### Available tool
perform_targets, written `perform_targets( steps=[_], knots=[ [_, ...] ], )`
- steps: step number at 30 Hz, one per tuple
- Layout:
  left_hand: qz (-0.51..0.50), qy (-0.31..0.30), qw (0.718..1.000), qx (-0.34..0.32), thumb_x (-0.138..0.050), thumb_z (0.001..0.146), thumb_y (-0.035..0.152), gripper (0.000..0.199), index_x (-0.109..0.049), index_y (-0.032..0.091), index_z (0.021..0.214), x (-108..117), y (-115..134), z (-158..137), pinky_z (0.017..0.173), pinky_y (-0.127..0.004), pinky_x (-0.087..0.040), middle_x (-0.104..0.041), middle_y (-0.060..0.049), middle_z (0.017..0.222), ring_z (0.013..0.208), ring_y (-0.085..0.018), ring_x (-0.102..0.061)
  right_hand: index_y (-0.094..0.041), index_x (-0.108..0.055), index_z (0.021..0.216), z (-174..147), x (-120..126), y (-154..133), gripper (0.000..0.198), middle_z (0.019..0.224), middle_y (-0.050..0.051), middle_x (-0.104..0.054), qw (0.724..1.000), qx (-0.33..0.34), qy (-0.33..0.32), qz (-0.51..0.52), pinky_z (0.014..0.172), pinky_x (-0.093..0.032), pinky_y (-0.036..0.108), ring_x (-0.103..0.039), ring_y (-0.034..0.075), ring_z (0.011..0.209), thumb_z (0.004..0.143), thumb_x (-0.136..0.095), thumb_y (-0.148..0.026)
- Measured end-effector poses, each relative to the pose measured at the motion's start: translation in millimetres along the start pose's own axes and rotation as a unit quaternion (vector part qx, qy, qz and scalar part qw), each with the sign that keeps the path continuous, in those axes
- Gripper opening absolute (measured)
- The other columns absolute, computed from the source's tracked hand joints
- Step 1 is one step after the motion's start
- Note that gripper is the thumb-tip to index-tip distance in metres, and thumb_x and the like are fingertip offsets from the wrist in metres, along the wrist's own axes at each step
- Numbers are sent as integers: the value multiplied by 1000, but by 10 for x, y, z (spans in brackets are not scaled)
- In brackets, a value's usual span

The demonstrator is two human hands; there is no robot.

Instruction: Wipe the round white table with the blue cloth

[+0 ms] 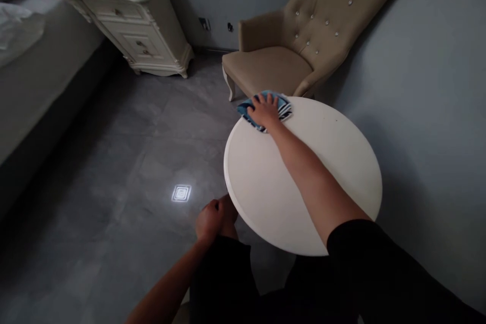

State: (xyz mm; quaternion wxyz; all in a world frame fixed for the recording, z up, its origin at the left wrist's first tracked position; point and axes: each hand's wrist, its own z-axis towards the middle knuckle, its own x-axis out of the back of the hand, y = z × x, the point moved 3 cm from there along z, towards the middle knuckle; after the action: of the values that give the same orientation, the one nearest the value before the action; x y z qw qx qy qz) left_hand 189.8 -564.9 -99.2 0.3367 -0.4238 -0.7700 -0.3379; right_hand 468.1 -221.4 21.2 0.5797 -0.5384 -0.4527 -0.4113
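Note:
My right hand (265,110) lies spread on a blue cloth (284,107) with black and white stripes, pressing it to the far left rim of a round white table (261,177). Part of the cloth hangs a little past the table's edge. My right forearm crosses the tabletop. My left hand (210,219) is curled into a fist and rests on my leg by the near left side of the table. Nothing shows in that fist.
Behind the table stands a tan tufted armchair (266,68). A cream nightstand (140,30) is at the back left, beside a bed (41,71). The wall (433,86) runs close on the right. A lit square patch (181,193) marks the grey floor (125,182).

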Motion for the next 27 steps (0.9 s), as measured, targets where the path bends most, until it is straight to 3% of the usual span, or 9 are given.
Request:
perform_targets(
  steps=[4,8,12,15,17,20,22,25,27],
  knots=[
    [11,9,1000,0,-46,117,43,44,-86,24,118,28,53,-95,83,-37,-59,-89,-17,125,114,-35,-85,-37,-61,175,-807,-189,-804,66,189,-13,-46,994,108,-18,-3,150,-16,67,-26,42,182,114,-59,-62],
    [3,25,1000,2,-51,115,42,41,-87,23,121,30,80,-204,86,-36,-60,-89,-18,126,115,-35,-85,-39,-62,175,-2233,-190,-1024,66,190,-13,-43,972,230,-16,-32,152,-22,61,-30,40,182,113,-66,-62],
    [-2,27,999,-24,-51,116,45,42,-86,21,120,-5,107,-294,89,-38,-60,-88,-19,128,119,-37,-85,-41,-61,176,-3737,-92,-631,69,190,-11,-44,962,259,16,-83,149,-36,62,-34,39,180,113,-62,-68],
    [8,43,998,-35,-42,118,42,48,-85,19,121,-44,123,-349,90,-40,-60,-87,-22,132,122,-39,-84,-49,-51,182,-4611,-19,-75,76,188,-15,-44,973,202,29,-109,144,-45,64,-34,36,180,109,-62,-68],
    [14,42,998,-50,-41,118,42,49,-85,19,122,-87,130,-377,90,-41,-60,-87,-22,132,122,-39,-84,-54,-41,185,-5011,36,357,82,187,-15,-44,984,134,32,-117,142,-46,68,-35,37,180,106,-64,-63],
    [18,35,997,-66,-42,117,41,48,-84,19,118,-145,133,-407,90,-40,-60,-87,-22,131,120,-37,-84,-51,-40,186,-5302,153,1025,82,188,-8,-44,991,20,28,-127,141,-42,76,-37,43,178,107,-60,-55],
    [22,35,996,-75,-41,117,41,48,-84,19,117,-158,143,-426,90,-40,-59,-86,-21,131,120,-37,-83,-40,-47,186,-5289,263,1456,77,190,1,-43,990,-55,23,-131,141,-37,80,-36,49,178,110,-55,-51],
    [33,36,996,-80,-39,118,41,50,-84,18,120,-131,172,-461,92,-41,-59,-86,-21,131,121,-37,-83,-22,-51,184,-5001,458,2042,74,193,14,-38,978,-156,24,-133,139,-32,85,-31,56,178,115,-48,-47],
    [38,34,996,-76,-39,118,40,50,-84,18,122,-95,189,-476,93,-40,-59,-86,-21,133,123,-37,-83,-20,-50,184,-4669,583,2374,74,195,17,-32,968,-213,23,-130,137,-30,86,-27,58,177,117,-43,-50]
  ],
)
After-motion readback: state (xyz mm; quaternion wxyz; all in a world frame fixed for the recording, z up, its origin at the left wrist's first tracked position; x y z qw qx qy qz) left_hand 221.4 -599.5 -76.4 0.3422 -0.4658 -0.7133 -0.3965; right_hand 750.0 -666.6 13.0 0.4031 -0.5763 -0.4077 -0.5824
